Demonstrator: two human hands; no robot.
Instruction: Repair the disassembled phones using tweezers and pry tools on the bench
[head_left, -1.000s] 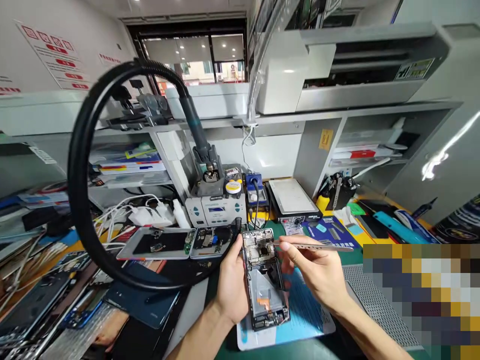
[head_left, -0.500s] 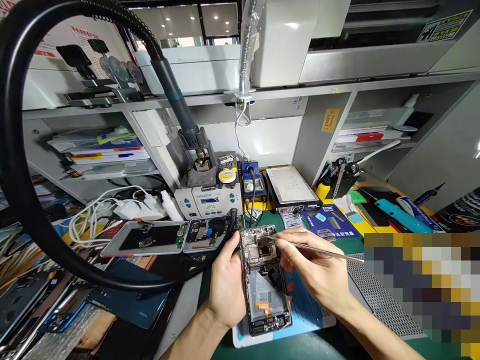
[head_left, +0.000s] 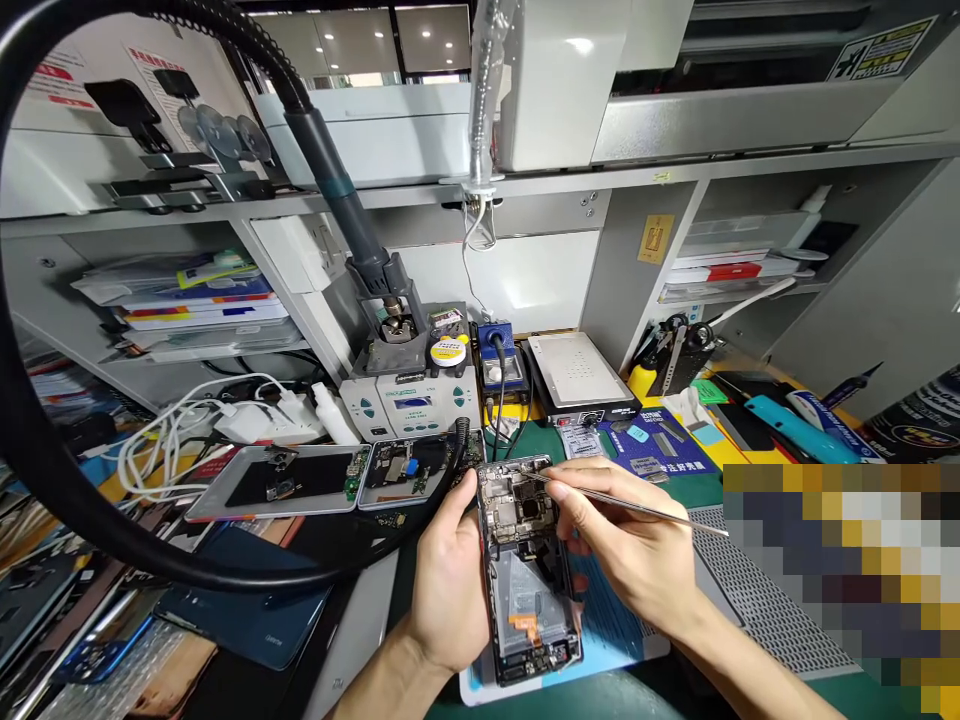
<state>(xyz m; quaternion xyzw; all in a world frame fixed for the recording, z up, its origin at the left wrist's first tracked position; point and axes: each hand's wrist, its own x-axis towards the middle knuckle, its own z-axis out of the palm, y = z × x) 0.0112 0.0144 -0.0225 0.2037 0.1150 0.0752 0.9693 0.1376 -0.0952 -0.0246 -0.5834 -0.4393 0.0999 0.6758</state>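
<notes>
An opened phone (head_left: 534,590), its inner boards and an orange flex cable exposed, is tilted up in front of me. Fingers and thumb of my left hand (head_left: 450,585) clasp its left edge. My right hand (head_left: 641,545) pinches slim metal tweezers (head_left: 701,525), whose tip reaches the upper part of the phone near the camera area. Other fingers of that hand lie by the phone's right edge, partly hidden. Beneath the phone is a light blue mat (head_left: 622,640).
A thick black hose (head_left: 247,578) arcs across the left side to a hot-air station (head_left: 420,405). Phone shells (head_left: 281,485) and loose phones crowd the left. A soldering station (head_left: 504,365) and a flat heating plate (head_left: 577,370) stand behind. A perforated grey mat (head_left: 772,590) lies right.
My view has shifted slightly, so the bench sits a little further left. The phone stays in my left hand, and the tweezers remain at its upper part with only a slight shift.
</notes>
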